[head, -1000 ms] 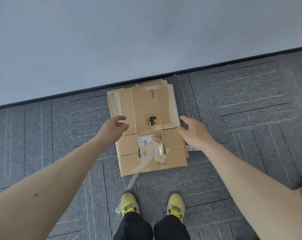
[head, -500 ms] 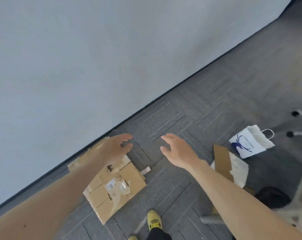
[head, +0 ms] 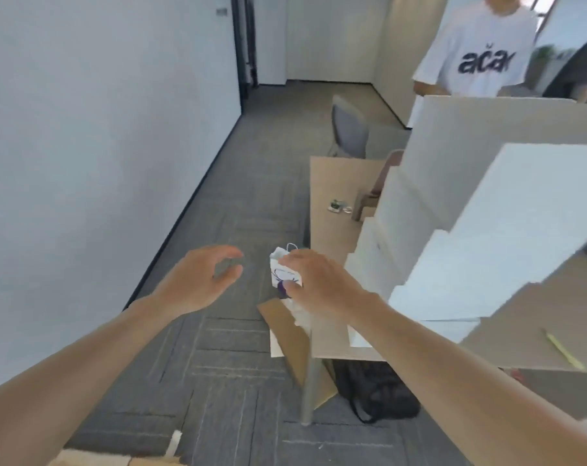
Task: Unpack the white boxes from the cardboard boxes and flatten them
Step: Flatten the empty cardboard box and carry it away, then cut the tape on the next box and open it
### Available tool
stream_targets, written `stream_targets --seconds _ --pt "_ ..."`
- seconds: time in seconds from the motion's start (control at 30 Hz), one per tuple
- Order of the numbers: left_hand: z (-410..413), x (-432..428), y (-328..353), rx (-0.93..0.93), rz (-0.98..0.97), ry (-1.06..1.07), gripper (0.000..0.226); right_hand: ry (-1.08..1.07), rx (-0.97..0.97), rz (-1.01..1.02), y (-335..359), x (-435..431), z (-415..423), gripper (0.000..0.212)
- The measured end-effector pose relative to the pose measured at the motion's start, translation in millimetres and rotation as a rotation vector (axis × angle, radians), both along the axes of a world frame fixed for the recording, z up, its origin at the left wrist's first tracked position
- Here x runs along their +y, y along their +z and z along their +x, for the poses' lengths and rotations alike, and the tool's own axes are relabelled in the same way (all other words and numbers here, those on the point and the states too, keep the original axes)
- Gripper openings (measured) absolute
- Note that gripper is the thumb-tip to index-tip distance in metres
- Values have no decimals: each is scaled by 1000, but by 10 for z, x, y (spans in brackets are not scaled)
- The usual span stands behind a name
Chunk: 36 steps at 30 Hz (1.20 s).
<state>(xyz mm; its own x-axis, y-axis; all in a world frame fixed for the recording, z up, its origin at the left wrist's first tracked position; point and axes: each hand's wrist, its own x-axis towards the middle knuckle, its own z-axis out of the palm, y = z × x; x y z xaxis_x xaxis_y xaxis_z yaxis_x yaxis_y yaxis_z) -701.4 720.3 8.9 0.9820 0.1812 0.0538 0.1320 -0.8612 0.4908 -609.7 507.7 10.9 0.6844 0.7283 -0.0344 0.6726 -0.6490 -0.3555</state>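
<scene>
White boxes point(head: 507, 230), stacked in steps on the table point(head: 332, 183) at right, long edges slanting away up-right. Left hand point(head: 197, 280) and right hand point(head: 322, 284) hover empty, fingers loosely curved.

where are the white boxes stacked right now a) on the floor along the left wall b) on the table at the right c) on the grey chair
b: the white boxes stand piled on the tan table at the right of the view.
</scene>
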Motion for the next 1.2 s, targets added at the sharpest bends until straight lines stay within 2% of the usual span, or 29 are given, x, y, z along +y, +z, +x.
stream_targets --seconds 0.1,0.2,0.43,0.7,0.83,0.93,1.2 --pt "384 -866 348 -75 23 -148 32 -68 -42 57 292 -873 70 43" --pt "743 -1863 515 -69 25 -289 33 -153 -56 70 429 -1853 176 45" --pt "1321 -3889 460 -49 75 -551 33 -469 -23 101 285 -3965 454 45" --pt "2002 -5513 116 -25 101 -755 40 -678 23 56 -59 -5355 899 47" --pt "2526 -6000 -125 3 128 -776 45 -708 36 -2 -210 -5757 1327 47" --pt "2933 -6248 -250 15 98 -738 73 -732 48 -43 -279 -6010 1674 48" --pt "3696 -6668 -726 226 2 -528 62 -684 120 -93 -519 -6483 2538 48"
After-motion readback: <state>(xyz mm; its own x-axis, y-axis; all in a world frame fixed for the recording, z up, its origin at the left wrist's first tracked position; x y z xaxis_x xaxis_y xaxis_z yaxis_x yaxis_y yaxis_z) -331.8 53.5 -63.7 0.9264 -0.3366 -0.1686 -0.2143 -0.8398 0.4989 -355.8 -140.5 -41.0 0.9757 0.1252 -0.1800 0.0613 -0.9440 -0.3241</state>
